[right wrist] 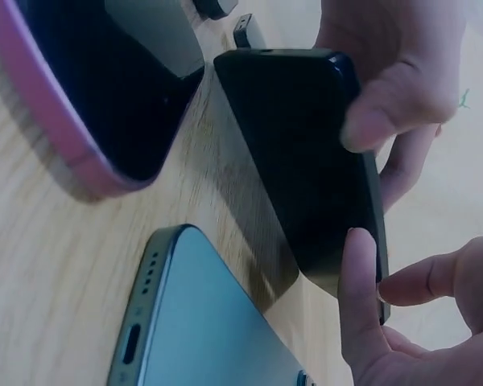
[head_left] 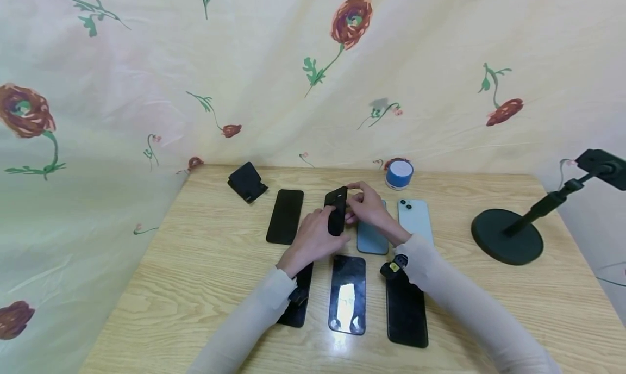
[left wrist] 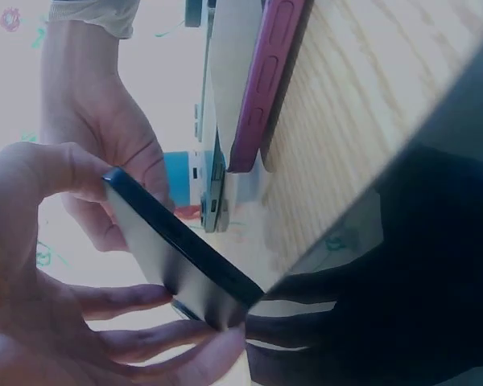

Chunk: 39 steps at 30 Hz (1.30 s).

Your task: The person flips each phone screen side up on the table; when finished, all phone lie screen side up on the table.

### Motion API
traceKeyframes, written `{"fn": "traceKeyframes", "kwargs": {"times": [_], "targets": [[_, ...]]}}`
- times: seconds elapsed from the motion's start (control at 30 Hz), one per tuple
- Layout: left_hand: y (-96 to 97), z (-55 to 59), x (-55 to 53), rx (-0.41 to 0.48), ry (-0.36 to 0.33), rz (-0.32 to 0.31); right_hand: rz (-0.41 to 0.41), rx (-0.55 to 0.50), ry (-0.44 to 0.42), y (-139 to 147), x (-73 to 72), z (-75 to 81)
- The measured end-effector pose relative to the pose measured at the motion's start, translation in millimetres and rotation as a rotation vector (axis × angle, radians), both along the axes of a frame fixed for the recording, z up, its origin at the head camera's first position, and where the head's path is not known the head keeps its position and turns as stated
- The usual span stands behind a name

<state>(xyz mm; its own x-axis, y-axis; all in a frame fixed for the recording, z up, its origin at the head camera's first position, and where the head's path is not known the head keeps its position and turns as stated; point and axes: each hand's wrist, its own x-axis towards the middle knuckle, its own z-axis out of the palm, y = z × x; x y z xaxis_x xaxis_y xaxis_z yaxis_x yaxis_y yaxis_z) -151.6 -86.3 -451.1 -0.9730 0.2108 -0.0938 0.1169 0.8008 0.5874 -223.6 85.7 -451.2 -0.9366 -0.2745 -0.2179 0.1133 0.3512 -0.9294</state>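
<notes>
A black smartphone (head_left: 336, 223) is held tilted above the table between both hands. My left hand (head_left: 317, 237) grips it from its left side, with the thumb on its dark face in the right wrist view. My right hand (head_left: 374, 207) pinches the far right end, one finger on the dark face (right wrist: 298, 153) and the thumb at the edge. Beneath the right hand lies a blue smartphone (head_left: 373, 238). Nearer the front is a smartphone with a pink frame (right wrist: 88, 157), its glossy screen (head_left: 347, 292) facing up.
Another black phone (head_left: 285, 216) lies left of the hands, and one (head_left: 299, 303) is partly under the left forearm. A further dark phone (head_left: 407, 314) and a light-blue phone (head_left: 414, 216) lie right. Around them are a black folded item (head_left: 246, 182), blue-white round container (head_left: 399, 174) and black stand (head_left: 507, 237).
</notes>
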Motion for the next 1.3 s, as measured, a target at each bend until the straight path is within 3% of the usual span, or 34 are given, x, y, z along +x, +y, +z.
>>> {"fn": "traceKeyframes", "kwargs": {"times": [0.27,0.43,0.63,0.9,1.3], "targets": [[-3.8,-2.2,-0.7,0.083,-0.008,0.011,0.029,-0.036,-0.042,3.4,1.8,1.1],[-7.2,-1.2,-0.5,0.123,-0.005,0.008,0.1,-0.041,-0.063,4.8,5.2,1.0],[-12.7,-0.7,-0.8,0.232,-0.01,-0.023,0.176,-0.034,-0.064,4.8,11.3,0.2],[-17.2,0.8,-2.8,0.327,-0.009,-0.044,0.169,-0.033,-0.133,2.9,14.8,0.9],[-26.1,-4.1,-5.1,0.491,-0.025,-0.018,0.178,-0.002,-0.207,1.4,17.9,-0.6]]}}
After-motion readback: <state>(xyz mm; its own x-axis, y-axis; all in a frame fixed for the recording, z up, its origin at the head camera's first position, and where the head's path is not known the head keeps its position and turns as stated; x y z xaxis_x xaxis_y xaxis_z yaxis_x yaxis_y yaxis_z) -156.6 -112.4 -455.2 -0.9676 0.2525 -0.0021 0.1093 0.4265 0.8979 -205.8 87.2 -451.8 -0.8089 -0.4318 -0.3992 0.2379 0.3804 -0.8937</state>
